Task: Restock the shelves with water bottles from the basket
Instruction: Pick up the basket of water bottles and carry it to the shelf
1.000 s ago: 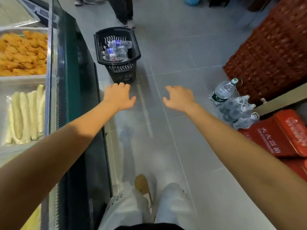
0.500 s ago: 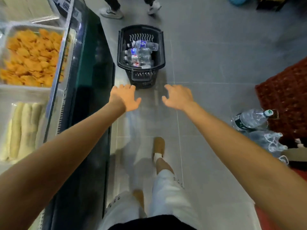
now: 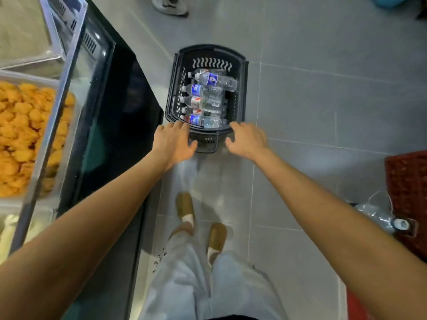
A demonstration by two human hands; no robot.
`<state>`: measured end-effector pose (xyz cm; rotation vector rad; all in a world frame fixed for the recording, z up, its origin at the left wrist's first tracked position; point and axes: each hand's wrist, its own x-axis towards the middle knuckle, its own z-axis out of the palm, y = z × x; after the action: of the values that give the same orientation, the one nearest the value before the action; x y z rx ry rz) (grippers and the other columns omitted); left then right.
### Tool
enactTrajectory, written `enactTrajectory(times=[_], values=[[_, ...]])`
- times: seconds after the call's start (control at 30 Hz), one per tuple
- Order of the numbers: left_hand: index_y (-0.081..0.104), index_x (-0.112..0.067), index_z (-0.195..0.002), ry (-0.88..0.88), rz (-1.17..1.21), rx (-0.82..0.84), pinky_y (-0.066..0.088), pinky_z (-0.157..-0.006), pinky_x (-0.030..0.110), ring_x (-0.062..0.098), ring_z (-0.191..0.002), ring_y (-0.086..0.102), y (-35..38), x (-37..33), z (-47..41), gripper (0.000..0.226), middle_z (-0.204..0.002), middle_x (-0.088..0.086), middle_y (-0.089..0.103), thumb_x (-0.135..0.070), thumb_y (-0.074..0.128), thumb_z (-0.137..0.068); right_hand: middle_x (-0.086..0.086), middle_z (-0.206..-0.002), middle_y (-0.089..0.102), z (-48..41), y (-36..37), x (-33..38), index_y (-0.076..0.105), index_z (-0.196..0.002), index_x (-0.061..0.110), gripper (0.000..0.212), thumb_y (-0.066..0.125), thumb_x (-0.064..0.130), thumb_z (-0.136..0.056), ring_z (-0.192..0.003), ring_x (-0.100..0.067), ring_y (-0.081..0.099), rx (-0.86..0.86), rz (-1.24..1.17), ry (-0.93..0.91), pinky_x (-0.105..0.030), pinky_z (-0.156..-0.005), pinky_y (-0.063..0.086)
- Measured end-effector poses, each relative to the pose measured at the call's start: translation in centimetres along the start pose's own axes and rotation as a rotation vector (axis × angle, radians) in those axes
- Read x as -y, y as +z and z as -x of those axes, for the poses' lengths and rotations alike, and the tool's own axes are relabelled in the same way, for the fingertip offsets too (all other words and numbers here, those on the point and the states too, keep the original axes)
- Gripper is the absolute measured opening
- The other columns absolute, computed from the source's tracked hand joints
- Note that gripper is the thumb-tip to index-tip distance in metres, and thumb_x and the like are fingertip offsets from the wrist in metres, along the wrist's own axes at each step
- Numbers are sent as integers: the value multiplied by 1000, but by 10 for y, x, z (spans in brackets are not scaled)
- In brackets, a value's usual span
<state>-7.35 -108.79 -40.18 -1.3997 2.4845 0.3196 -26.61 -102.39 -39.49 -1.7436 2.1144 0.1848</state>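
A black plastic basket (image 3: 240,88) stands on the grey tiled floor ahead of me. Several clear water bottles (image 3: 205,102) with blue and red labels lie on their sides inside it. My left hand (image 3: 174,140) reaches out over the basket's near left corner, fingers spread and relaxed, holding nothing. My right hand (image 3: 246,139) is stretched toward the near right corner, fingers loosely spread, also holding nothing. Both hands hover at the near rim; contact with it cannot be told.
A glass-fronted food counter (image 3: 97,112) with trays of fried pieces (image 3: 25,135) runs along my left. A red woven crate (image 3: 409,192) and loose water bottles (image 3: 379,218) sit at the right. Another person's shoe (image 3: 169,6) is beyond the basket.
I have walked forward; the basket is now much closer and right under my fingertips. Both hands stayed outstretched and open.
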Motion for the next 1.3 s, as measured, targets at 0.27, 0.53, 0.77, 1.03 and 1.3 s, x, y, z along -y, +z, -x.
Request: enactTrajectory(times=[0.27, 0.53, 0.77, 1.03, 1.3], values=[[47, -11, -129, 38, -28, 66, 39, -98, 44, 31, -119, 50, 4, 41, -175, 57, -131, 12, 51, -51, 43, -88, -14, -112, 61, -154, -4, -35, 51, -122, 12, 39, 45, 34, -90, -104, -34, 56, 6, -40, 91, -35, -74, 40], [42, -9, -133, 75, -50, 83, 37, -99, 45, 33, -120, 47, 41, 71, -327, 59, -133, 14, 48, -50, 41, -90, -15, -112, 59, -297, 26, -74, 51, -124, 10, 44, 45, 38, -90, -103, -33, 56, 34, -11, 185, -39, -83, 45], [42, -10, -132, 5, -1, 85, 36, -98, 45, 32, -119, 47, 98, 95, -416, 57, -131, 13, 49, -46, 45, -88, -14, -121, 56, -387, 76, -106, 46, -132, 11, 48, 42, 38, -92, -110, -31, 52, 85, -28, 231, -39, -84, 43], [8, -12, -152, -289, 243, 64, 15, -115, 49, 34, -146, 5, 164, 106, -458, 80, -159, 13, 1, -47, 47, -92, -14, -159, 6, -431, 148, -135, 13, -151, 17, 74, 51, 36, -91, -143, -35, 14, 117, -202, 478, -48, -107, 35], [7, -11, -152, -589, 520, 12, 30, -110, 52, 34, -138, 27, 183, 112, -480, 83, -153, 16, 21, -42, 54, -90, -13, -147, 29, -451, 165, -149, 2, -153, 17, 82, 55, 31, -92, -110, -29, 52, 13, -478, 621, -35, -73, 43]])
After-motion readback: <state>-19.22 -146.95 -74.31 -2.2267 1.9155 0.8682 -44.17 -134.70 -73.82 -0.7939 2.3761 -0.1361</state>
